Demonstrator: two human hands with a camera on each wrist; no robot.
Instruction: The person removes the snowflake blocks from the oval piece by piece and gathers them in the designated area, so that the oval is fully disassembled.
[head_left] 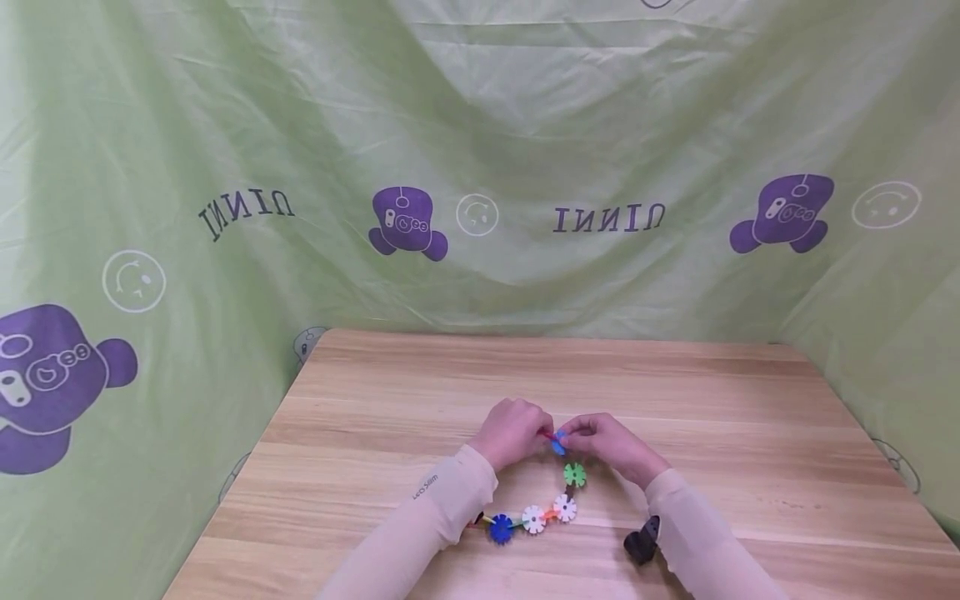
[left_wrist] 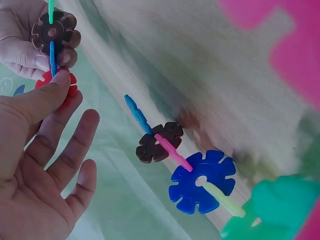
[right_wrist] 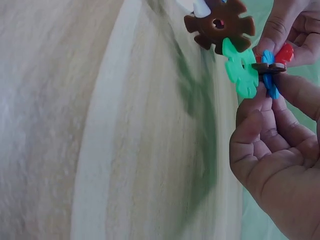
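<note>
My left hand [head_left: 512, 432] pinches a red notched snowflake disc [right_wrist: 287, 53] between thumb and forefinger, its other fingers spread. The red disc meets a blue disc [head_left: 558, 443], seen edge-on in the wrist views. My right hand [head_left: 611, 443] holds the chain's end at the blue disc and a brown disc [left_wrist: 52, 32] slotted across it. From there a linked chain runs on through a green disc [head_left: 574, 475], white discs [head_left: 533, 520] and a dark blue disc [head_left: 501, 529]. Its far end passes behind my left forearm in the head view.
A wooden table [head_left: 420, 367] lies beneath my hands, the chain curving over its near part. A black object [head_left: 641, 543] is at my right wrist. Green printed cloth [head_left: 510, 292] hangs behind and along the sides.
</note>
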